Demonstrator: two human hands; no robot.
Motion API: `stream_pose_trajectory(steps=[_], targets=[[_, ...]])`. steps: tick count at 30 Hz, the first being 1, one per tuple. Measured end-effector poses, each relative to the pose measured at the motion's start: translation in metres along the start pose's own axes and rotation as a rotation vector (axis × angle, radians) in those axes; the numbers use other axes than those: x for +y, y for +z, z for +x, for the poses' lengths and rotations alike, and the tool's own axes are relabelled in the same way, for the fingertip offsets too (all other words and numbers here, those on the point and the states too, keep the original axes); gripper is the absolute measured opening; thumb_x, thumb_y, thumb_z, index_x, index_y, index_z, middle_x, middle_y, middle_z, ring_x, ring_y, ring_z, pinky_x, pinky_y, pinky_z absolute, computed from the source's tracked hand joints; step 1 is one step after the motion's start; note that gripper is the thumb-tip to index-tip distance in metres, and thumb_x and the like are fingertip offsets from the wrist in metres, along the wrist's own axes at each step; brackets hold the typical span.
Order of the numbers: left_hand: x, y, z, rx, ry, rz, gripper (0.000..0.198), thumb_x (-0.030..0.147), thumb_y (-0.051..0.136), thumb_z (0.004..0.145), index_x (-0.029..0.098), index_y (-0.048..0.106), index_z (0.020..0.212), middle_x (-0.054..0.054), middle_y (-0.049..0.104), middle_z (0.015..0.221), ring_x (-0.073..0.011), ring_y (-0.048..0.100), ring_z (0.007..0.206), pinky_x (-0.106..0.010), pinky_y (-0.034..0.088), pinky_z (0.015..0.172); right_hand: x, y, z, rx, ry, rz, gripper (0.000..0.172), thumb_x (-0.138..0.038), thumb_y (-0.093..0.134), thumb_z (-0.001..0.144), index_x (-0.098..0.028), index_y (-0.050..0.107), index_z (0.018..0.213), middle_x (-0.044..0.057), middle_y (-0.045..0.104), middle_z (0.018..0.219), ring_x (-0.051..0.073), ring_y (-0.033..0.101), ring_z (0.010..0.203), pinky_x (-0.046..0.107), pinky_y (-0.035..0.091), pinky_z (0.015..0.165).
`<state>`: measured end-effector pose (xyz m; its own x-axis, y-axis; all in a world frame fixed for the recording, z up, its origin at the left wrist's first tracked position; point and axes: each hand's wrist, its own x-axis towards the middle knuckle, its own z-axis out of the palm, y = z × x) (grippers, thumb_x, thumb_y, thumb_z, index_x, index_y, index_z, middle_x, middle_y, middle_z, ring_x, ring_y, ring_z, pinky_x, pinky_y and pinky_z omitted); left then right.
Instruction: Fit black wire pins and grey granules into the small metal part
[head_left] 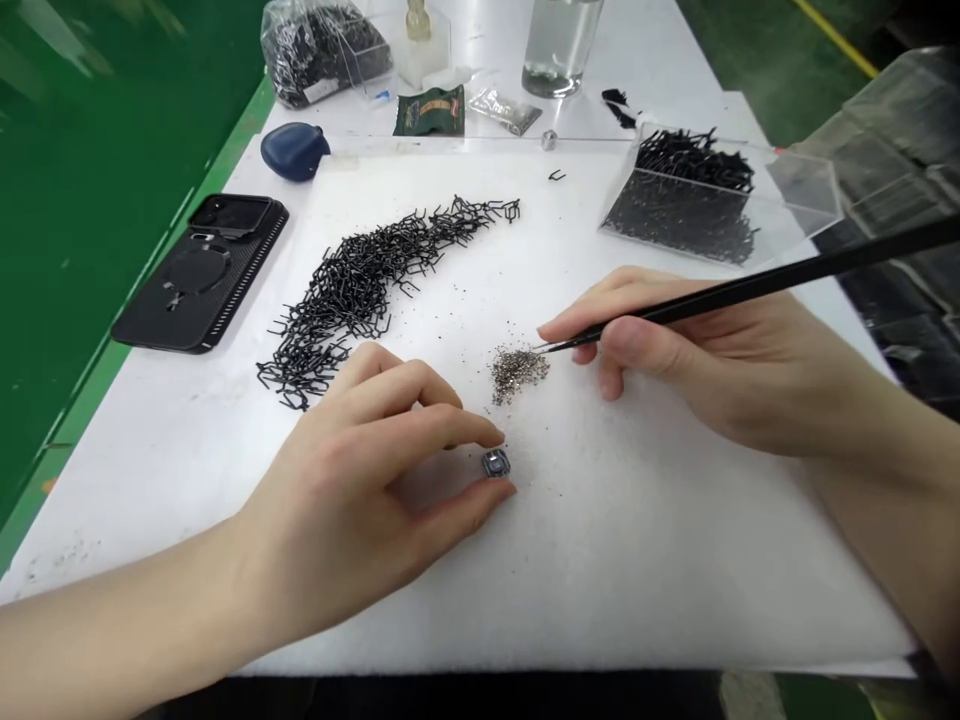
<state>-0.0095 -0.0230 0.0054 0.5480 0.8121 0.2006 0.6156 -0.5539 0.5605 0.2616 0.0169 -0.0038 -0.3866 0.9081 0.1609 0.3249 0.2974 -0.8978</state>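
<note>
A clear bin [679,215] holds black wire clips [694,160]. Right hand [697,350] pinches tweezers [750,285]; left hand [352,480] straddles a small metal part [496,463], perhaps gripping it.

Green flr [772,60], yellow stripe [836,35], white tbl [660,70]

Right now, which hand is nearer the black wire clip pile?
Left: the left hand rests just below the pile's lower end. The right hand is farther off, to the right of the black wire clip pile.

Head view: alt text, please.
The left hand pinches a small square metal part on white foam while the right hand holds black tweezers at a pile of glittery grains, beside a heap of bent black wire pieces.
</note>
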Motion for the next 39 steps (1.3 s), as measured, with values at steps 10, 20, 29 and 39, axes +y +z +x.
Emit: stream_pose_trajectory(steps=[10, 20, 29, 39], targets=[[0.0008, -0.0013, 0.0023, -0.042, 0.008, 0.042, 0.007, 0.032, 0.074, 0.095, 0.032, 0.078, 0.101, 0.001, 0.071, 0.091, -0.0198, 0.056, 0.09, -0.034, 0.05, 0.082, -0.0065, 0.001, -0.0013, 0.055, 0.013, -0.057, 0.017, -0.016, 0.085, 0.087, -0.032, 0.084, 0.09, -0.006, 0.084, 0.089, 0.018, 0.08, 0.086, 0.028, 0.068, 0.078], [0.0021, -0.0023, 0.0028, -0.047, 0.005, 0.051, 0.008, 0.032, 0.072, 0.095, 0.032, 0.079, 0.099, 0.0, 0.071, 0.09, -0.021, 0.058, 0.089, -0.035, 0.051, 0.081, -0.0058, 0.004, -0.0023, 0.073, -0.035, -0.174, 0.017, -0.017, 0.085, 0.088, -0.033, 0.082, 0.088, -0.007, 0.084, 0.089, 0.018, 0.08, 0.085, 0.029, 0.067, 0.077], [0.0027, -0.0034, 0.0038, -0.071, -0.02, 0.059, 0.01, 0.035, 0.071, 0.096, 0.033, 0.081, 0.098, 0.0, 0.072, 0.089, -0.0216, 0.06, 0.089, -0.037, 0.054, 0.084, -0.0055, 0.004, -0.0027, 0.078, -0.026, -0.201, 0.015, -0.019, 0.085, 0.088, -0.034, 0.083, 0.089, -0.008, 0.084, 0.087, 0.018, 0.08, 0.083, 0.03, 0.066, 0.074], [0.0027, -0.0038, 0.0031, -0.083, -0.03, 0.048, 0.01, 0.036, 0.071, 0.096, 0.034, 0.08, 0.099, 0.0, 0.073, 0.091, -0.0221, 0.061, 0.091, -0.036, 0.053, 0.085, -0.0023, 0.0025, -0.003, 0.09, -0.029, -0.223, 0.014, -0.024, 0.086, 0.088, -0.037, 0.085, 0.091, -0.007, 0.083, 0.085, 0.019, 0.078, 0.08, 0.034, 0.064, 0.07]])
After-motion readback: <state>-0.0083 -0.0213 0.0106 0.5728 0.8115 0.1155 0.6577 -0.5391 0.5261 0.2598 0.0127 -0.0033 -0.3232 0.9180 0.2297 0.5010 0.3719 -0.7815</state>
